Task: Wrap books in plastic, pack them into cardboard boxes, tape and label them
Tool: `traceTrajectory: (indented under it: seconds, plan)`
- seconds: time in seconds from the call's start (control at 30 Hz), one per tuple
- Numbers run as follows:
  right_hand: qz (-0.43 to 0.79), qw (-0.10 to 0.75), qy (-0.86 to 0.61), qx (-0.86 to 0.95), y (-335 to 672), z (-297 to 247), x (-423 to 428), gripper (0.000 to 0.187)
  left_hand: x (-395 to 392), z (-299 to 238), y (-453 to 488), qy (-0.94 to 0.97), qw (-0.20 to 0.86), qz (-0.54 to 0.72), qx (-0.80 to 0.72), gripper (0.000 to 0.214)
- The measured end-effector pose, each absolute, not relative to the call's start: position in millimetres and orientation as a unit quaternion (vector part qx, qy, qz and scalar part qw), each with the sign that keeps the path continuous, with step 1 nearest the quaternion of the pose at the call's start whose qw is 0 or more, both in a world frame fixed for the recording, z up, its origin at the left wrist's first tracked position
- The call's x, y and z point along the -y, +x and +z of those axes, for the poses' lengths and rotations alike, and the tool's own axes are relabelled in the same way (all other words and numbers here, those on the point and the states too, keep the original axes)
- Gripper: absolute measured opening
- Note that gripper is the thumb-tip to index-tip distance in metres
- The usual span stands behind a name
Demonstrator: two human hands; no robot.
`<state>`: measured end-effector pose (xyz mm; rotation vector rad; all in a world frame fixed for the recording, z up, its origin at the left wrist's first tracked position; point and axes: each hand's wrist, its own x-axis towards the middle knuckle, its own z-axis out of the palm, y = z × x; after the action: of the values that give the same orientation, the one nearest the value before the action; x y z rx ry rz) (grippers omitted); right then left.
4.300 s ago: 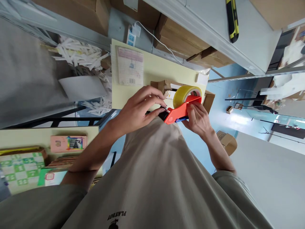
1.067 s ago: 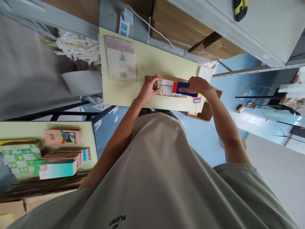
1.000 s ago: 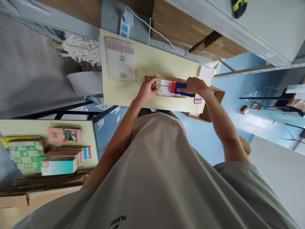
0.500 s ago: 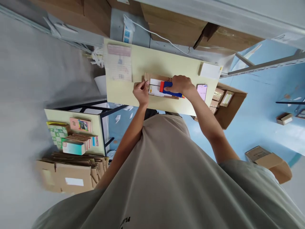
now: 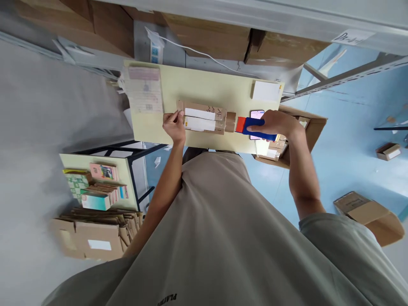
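A flat cardboard box [image 5: 197,106] lies on the cream table, white labels on its top and a dark seam between them. At its left end, my left hand [image 5: 174,126] pinches the edge, thumb and fingers closed. My right hand [image 5: 279,122] is wrapped round a blue and red tape dispenser [image 5: 251,126], just off the box's right end. Between box and dispenser runs a brown band [image 5: 230,122]; whether it is tape or a flap I cannot tell. Clear tape shines on the box's right part. A phone [image 5: 256,114] lies partly under the dispenser.
A white box [image 5: 267,91] sits at the table's back right, papers [image 5: 145,91] at its left. An open carton [image 5: 306,140] stands off the right edge. Large cartons [image 5: 207,36] line the back. A side table with books [image 5: 103,172] is at lower left.
My right hand has drawn the tape dispenser rightward, from over the box to beyond its right end. More of the box's top now shows. My left hand stays at the left end.
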<state>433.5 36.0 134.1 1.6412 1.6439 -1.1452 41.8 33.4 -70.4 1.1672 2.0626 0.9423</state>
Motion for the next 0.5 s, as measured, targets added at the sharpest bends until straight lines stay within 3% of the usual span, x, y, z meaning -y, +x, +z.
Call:
traceTrajectory:
  seconds: [0.27,0.5]
  plan:
    - [-0.377,0.258,0.656,-0.600,410,86,-28,0.090,-35,-61,48,0.435,0.273,0.343,-0.787,0.017]
    - [-0.371,0.210,0.628,-0.651,367,49,-17,0.072,-37,-56,52,0.430,0.261,0.349,-0.791,0.017]
